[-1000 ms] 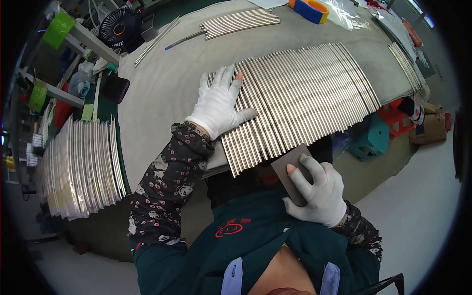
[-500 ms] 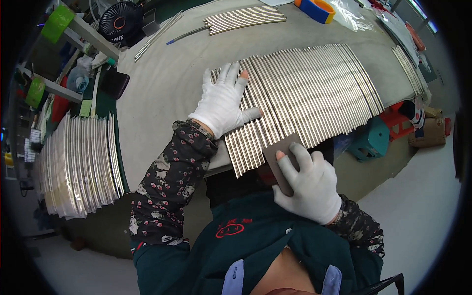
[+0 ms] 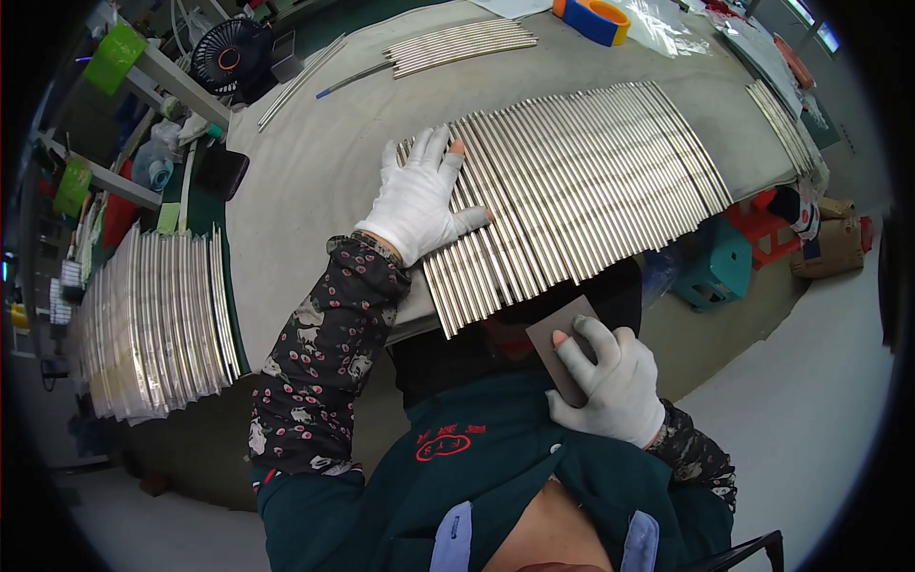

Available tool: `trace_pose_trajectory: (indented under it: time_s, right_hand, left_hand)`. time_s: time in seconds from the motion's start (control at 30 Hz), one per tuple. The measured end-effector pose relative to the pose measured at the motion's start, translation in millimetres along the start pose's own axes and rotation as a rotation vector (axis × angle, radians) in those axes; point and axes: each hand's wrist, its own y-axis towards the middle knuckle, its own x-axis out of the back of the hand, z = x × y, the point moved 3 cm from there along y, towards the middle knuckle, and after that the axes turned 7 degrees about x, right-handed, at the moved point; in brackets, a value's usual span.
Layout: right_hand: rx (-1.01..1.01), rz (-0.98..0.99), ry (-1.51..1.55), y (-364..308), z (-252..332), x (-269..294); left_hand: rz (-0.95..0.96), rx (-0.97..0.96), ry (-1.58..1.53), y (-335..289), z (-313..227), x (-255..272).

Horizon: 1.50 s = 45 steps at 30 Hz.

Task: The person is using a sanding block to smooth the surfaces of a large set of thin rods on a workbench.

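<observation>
Many shiny metal rods lie side by side in a wide sheet on the cloth-covered table, their near ends reaching the front edge. My left hand, in a white glove with bare fingertips showing, rests flat with fingers spread on the rods at the left end of the sheet. Below the near ends, off the table, my right hand grips a flat grey-brown rectangular pad between thumb and fingers. A gap separates the pad from the rods. The underside of the pad is hidden.
A smaller group of rods lies at the back beside a blue-tipped pen. Plastic-wrapped rods stand at the left. Blue-and-orange tape rolls sit at the far edge, a black fan at far left. A teal stool stands right.
My right hand has drawn the pad back toward my body, away from the rods' near ends. My left hand stays flat on the rods; the whole view has shifted slightly.
</observation>
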Motion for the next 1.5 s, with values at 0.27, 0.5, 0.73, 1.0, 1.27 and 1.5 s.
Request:
trace_pose_trajectory:
  time_s: [0.27,0.5,0.73,1.0,1.27,1.5]
  right_hand:
    - [-0.076,-0.154,0.011,10,4,-6]
    - [-0.086,-0.153,0.034,13,1,-6]
    - [-0.12,-0.05,0.093,-2,-4,-7]
    - [-0.178,-0.073,0.06,-10,-18,-3]
    - [-0.152,-0.166,0.024,1,-29,1]
    - [-0.15,-0.117,0.083,-13,-30,-8]
  left_hand:
    - [-0.013,0.006,0.013,0,-1,1]
    - [0.006,0.006,0.026,4,-7,0]
    - [-0.038,-0.042,-0.012,5,-13,0]
    - [-0.09,-0.228,-0.154,-34,-16,17]
    - [0.081,-0.194,-0.231,-111,-28,27]
    - [0.013,-0.118,-0.22,-120,-45,20]
